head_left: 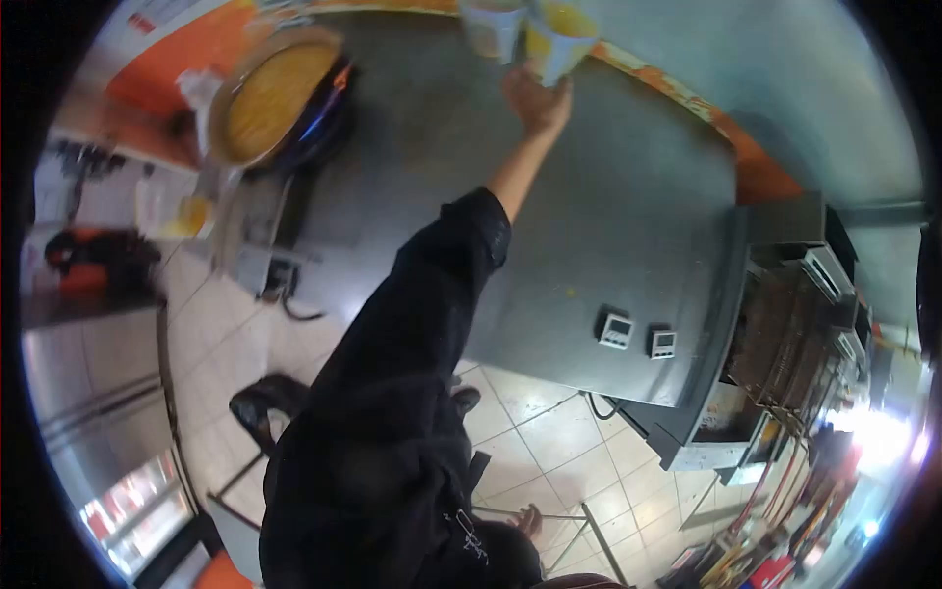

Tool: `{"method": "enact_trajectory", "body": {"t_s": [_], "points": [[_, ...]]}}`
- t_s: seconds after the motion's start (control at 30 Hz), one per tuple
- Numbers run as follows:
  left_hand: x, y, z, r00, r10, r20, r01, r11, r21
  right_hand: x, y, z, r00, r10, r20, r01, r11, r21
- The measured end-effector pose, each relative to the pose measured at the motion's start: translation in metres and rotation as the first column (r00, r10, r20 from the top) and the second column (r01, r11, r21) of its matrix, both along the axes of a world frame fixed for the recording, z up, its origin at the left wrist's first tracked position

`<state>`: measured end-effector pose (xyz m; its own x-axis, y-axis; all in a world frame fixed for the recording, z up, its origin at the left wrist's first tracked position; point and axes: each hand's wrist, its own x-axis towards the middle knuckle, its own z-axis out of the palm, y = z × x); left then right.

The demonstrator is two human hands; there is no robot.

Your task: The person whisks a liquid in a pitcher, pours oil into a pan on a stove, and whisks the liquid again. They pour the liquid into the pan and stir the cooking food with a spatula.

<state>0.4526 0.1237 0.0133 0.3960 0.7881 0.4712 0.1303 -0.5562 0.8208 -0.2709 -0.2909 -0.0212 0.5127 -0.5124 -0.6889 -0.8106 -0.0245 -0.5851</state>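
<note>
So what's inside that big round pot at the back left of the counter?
The pot holds something yellow-orange, probably a food or sauce. Only its surface shows; anything beneath it, and the pot's bottom, are covered.

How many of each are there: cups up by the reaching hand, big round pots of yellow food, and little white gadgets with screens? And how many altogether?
Cups: 2
Big round pot: 1
Little white gadgets: 2
Total: 5
</note>
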Motion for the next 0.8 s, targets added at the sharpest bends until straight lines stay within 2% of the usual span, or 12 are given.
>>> {"method": "enact_trajectory", "body": {"t_s": [0.07,0.23,0.27,0.3,0.43,0.47,0.5,0.57,0.63,0.73,0.77,0.8], "points": [[-0.093,-0.018,0.027,0.901,-0.287,0.325,0.285,0.957,0.056,-0.002,-0.025,-0.028,0.995,0.096,0.001,-0.096,0.995,0.011],[-0.404,-0.042,0.038,0.551,-0.833,-0.056,0.782,0.538,-0.315,0.027,-0.080,-0.077,0.969,0.247,0.005,-0.247,0.969,0.029],[-0.466,-0.031,0.033,0.435,-0.894,-0.108,0.672,0.402,-0.622,0.042,-0.087,-0.081,0.931,0.360,0.060,-0.360,0.933,-0.008],[-0.526,-0.012,0.011,0.331,-0.917,-0.222,0.612,0.387,-0.690,0.055,-0.093,-0.089,0.879,0.463,0.114,-0.460,0.886,-0.055],[-0.740,0.038,-0.031,0.625,-0.576,-0.526,0.287,0.797,-0.532,0.143,-0.017,-0.058,0.567,0.780,0.263,-0.691,0.625,-0.364],[-0.771,0.054,-0.039,0.651,-0.510,-0.562,0.053,0.770,-0.636,0.168,0.013,-0.044,0.294,0.872,0.392,-0.709,0.474,-0.522],[-0.789,0.067,-0.025,0.657,-0.447,-0.607,-0.184,0.686,-0.704,0.189,0.062,-0.018,0.348,0.823,0.448,-0.749,0.532,-0.395],[-0.820,0.107,-0.080,0.832,-0.293,-0.471,-0.080,0.777,-0.624,0.227,0.156,0.027,0.109,0.922,0.372,-0.758,0.319,-0.569],[-0.776,0.136,-0.058,0.910,-0.210,-0.356,-0.081,0.754,-0.652,0.251,0.248,0.055,-0.166,0.878,0.450,-0.643,0.250,-0.724],[-0.783,0.185,-0.074,0.962,-0.162,-0.218,-0.057,0.664,-0.745,0.245,0.328,0.055,-0.324,0.782,0.532,-0.596,0.267,-0.757],[-0.700,0.194,-0.044,0.985,-0.150,-0.081,0.069,0.784,-0.617,0.269,0.427,0.111,-0.423,0.794,0.435,-0.523,0.178,-0.834],[-0.678,0.214,-0.070,0.984,-0.083,-0.155,-0.023,0.812,-0.583,0.276,0.467,0.111,-0.419,0.838,0.350,-0.494,0.112,-0.862]]}}
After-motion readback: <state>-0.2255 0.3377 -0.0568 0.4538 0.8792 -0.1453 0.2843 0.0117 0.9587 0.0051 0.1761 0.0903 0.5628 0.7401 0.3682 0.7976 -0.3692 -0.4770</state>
